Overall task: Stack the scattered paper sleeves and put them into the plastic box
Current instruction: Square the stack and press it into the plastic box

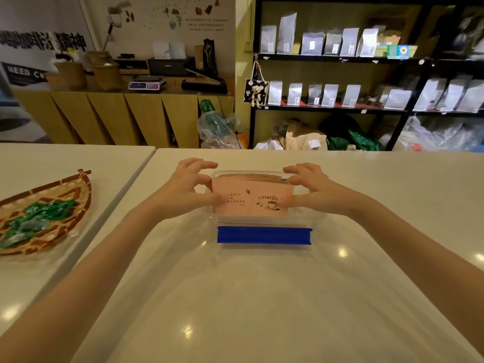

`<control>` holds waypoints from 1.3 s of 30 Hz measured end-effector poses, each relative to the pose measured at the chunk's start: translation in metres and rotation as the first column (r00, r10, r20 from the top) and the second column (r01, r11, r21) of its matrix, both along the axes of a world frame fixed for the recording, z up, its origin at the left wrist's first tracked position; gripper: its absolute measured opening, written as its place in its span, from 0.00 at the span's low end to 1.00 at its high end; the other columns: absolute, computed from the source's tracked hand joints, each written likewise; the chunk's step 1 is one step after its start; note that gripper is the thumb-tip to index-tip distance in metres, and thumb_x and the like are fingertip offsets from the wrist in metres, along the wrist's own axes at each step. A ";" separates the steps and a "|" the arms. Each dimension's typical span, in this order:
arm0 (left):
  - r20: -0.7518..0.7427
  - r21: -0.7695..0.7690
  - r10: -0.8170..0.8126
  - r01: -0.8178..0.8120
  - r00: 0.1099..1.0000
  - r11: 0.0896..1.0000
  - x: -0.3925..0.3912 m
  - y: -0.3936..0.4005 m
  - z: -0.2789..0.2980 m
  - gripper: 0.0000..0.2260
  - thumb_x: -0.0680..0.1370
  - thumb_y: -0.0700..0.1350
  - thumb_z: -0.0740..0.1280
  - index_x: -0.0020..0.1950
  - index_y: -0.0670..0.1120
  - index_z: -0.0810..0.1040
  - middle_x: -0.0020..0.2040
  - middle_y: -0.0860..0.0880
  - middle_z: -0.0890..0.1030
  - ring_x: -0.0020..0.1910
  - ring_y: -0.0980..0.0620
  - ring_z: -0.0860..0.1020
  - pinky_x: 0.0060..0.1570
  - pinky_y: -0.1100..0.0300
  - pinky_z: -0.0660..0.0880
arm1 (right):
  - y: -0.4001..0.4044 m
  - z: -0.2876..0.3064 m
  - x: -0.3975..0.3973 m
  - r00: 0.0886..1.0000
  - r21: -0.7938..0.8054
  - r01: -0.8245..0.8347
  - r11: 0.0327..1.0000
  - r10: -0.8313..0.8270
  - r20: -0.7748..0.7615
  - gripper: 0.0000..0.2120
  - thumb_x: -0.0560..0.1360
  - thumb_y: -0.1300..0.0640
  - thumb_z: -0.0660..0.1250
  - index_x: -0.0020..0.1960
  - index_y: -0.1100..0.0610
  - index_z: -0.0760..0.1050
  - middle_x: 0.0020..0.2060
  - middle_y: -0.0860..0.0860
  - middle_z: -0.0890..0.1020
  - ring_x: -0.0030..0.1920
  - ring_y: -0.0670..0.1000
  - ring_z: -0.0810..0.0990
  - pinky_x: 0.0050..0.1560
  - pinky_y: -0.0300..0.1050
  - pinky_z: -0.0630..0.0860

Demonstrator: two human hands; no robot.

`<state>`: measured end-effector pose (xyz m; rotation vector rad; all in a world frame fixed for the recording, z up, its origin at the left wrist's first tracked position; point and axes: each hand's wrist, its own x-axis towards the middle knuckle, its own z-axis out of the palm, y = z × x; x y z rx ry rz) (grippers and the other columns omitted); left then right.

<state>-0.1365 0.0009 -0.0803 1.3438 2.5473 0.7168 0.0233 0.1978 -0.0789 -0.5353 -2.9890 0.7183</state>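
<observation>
A stack of pink paper sleeves [251,199] printed with a coffee cup stands on edge inside a clear plastic box [264,225] with a blue front clasp [264,235]. My left hand [187,188] pinches the stack's left end and my right hand [307,188] pinches its right end. The stack's lower part sits within the box walls, its top edges fanned slightly at the back.
A woven tray [76,189] with green wrapped items lies on the neighbouring white table at the left. A gap separates the two tables. Beyond the far edge are a wooden counter, plastic bags on the floor and black shelves with pouches.
</observation>
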 end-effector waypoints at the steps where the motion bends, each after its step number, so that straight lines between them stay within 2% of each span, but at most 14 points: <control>1: 0.000 -0.018 -0.008 0.008 1.000 1.000 -0.002 0.001 -0.001 0.13 0.70 0.52 0.70 0.52 0.48 0.80 0.73 0.55 0.61 0.73 0.52 0.50 0.71 0.42 0.53 | 0.001 -0.002 -0.001 1.000 0.030 -0.014 0.999 0.013 0.021 0.21 0.71 0.45 0.66 0.63 0.49 0.72 0.74 0.48 0.59 0.74 0.52 0.46 0.72 0.58 0.47; 6: 0.026 -0.230 -0.057 0.062 0.998 0.971 -0.008 0.008 -0.003 0.19 0.70 0.54 0.70 0.59 0.52 0.77 0.75 0.54 0.58 0.74 0.49 0.47 0.72 0.41 0.50 | -0.001 -0.009 -0.012 0.993 0.223 -0.059 0.973 0.034 0.115 0.21 0.71 0.44 0.65 0.62 0.51 0.74 0.75 0.49 0.55 0.74 0.54 0.44 0.72 0.58 0.45; 13: -0.173 -0.339 -0.058 -0.004 0.983 0.941 -0.004 0.016 0.005 0.23 0.69 0.56 0.70 0.61 0.50 0.75 0.74 0.51 0.59 0.74 0.47 0.48 0.71 0.44 0.49 | -0.009 -0.006 -0.014 0.986 0.294 -0.095 0.951 0.050 0.159 0.19 0.73 0.44 0.62 0.60 0.52 0.75 0.75 0.49 0.56 0.74 0.55 0.45 0.72 0.56 0.43; 17: -0.302 -0.312 -0.082 -0.017 0.950 0.950 0.002 0.017 0.010 0.23 0.67 0.57 0.71 0.59 0.52 0.76 0.74 0.50 0.60 0.73 0.46 0.49 0.71 0.44 0.50 | -0.011 -0.005 -0.014 0.982 0.305 -0.109 0.946 0.055 0.181 0.18 0.74 0.45 0.60 0.60 0.51 0.76 0.75 0.49 0.56 0.74 0.56 0.46 0.72 0.56 0.42; 22: -0.370 -0.264 -0.066 -0.037 0.927 0.964 0.007 0.019 0.010 0.21 0.65 0.57 0.73 0.56 0.52 0.78 0.73 0.50 0.62 0.73 0.47 0.51 0.71 0.45 0.52 | -0.010 -0.006 -0.015 0.981 0.305 -0.077 0.949 0.019 0.191 0.20 0.72 0.41 0.61 0.54 0.53 0.79 0.74 0.49 0.58 0.73 0.55 0.47 0.72 0.55 0.44; 30: -0.442 -0.323 -0.101 -0.053 0.891 0.945 0.013 0.020 0.009 0.21 0.68 0.59 0.69 0.56 0.51 0.80 0.73 0.52 0.63 0.73 0.49 0.54 0.70 0.47 0.55 | -0.007 -0.007 -0.015 0.986 0.305 -0.044 0.951 -0.009 0.168 0.20 0.70 0.41 0.65 0.52 0.54 0.80 0.72 0.49 0.62 0.72 0.55 0.51 0.71 0.56 0.47; 36: -0.443 -0.305 -0.037 -0.112 0.896 0.946 0.013 0.016 0.012 0.21 0.65 0.59 0.71 0.53 0.50 0.81 0.72 0.51 0.65 0.73 0.48 0.54 0.70 0.47 0.55 | -0.003 0.001 -0.016 0.981 0.325 -0.066 0.943 0.001 0.196 0.16 0.68 0.46 0.70 0.54 0.50 0.79 0.72 0.49 0.63 0.73 0.55 0.51 0.72 0.56 0.47; 39: -0.458 -0.312 -0.036 -0.123 0.888 0.942 0.015 0.018 0.012 0.20 0.66 0.58 0.71 0.54 0.49 0.81 0.72 0.51 0.65 0.73 0.48 0.55 0.71 0.47 0.55 | -0.004 -0.003 -0.018 0.991 0.377 -0.055 0.925 0.003 0.136 0.15 0.67 0.46 0.71 0.52 0.50 0.79 0.72 0.49 0.62 0.73 0.55 0.51 0.72 0.56 0.46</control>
